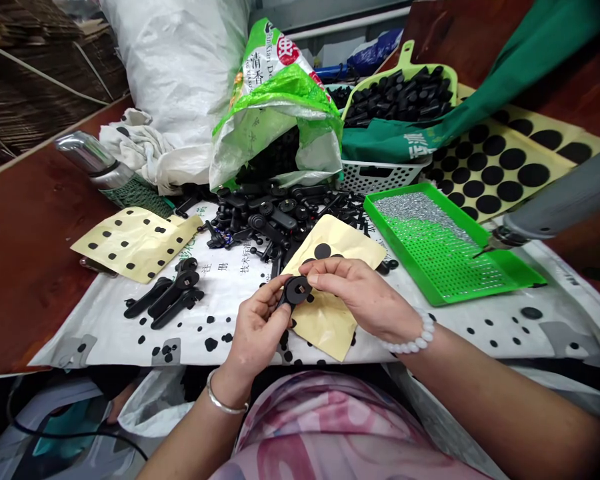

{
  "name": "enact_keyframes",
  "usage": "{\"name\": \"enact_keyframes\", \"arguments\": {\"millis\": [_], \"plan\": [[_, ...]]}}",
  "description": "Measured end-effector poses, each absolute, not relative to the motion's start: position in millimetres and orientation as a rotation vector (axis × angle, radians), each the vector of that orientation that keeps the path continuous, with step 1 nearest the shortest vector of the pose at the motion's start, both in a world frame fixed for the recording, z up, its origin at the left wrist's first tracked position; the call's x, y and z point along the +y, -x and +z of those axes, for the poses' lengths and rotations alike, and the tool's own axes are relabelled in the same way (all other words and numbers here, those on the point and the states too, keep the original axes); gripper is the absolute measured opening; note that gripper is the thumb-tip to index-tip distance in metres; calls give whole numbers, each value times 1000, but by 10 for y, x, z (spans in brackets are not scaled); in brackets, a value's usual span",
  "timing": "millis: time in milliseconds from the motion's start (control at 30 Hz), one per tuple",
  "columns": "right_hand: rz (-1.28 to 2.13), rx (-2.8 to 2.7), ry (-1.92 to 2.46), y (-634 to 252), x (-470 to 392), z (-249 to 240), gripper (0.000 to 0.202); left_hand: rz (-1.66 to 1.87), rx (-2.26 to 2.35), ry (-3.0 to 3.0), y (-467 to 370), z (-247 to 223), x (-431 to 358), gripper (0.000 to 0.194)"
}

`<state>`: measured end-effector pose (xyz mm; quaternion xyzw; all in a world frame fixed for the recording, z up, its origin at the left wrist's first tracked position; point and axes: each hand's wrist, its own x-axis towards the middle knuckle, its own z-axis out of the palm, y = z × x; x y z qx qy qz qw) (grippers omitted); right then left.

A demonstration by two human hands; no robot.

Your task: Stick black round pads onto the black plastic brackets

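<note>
My left hand is closed around a black plastic part with a round, disc-like head and a small square opening at its centre. At the upper right rim of that head, the thumb and forefinger of my right hand are pinched together, gripping the edge. Whether a thin sticker lies between those fingers I cannot tell. Just behind and under my hands lies a yellow backing sheet with black round stickers on it. Several similar black parts lie together to the left.
A heap of black parts spills from a green-and-white bag. On the right are a green tray of small metal pieces and a grey electric screwdriver. Dotted yellow sheet and steel flask stand left.
</note>
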<state>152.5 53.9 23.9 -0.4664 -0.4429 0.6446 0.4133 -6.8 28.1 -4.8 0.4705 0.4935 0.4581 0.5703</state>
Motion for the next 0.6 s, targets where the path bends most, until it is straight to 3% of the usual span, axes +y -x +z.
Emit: {"name": "enact_keyframes", "arguments": {"millis": [600], "plan": [[1604, -1168, 1162, -1539, 534, 208, 14, 1097, 1137, -1184, 64, -70, 269, 44]]}}
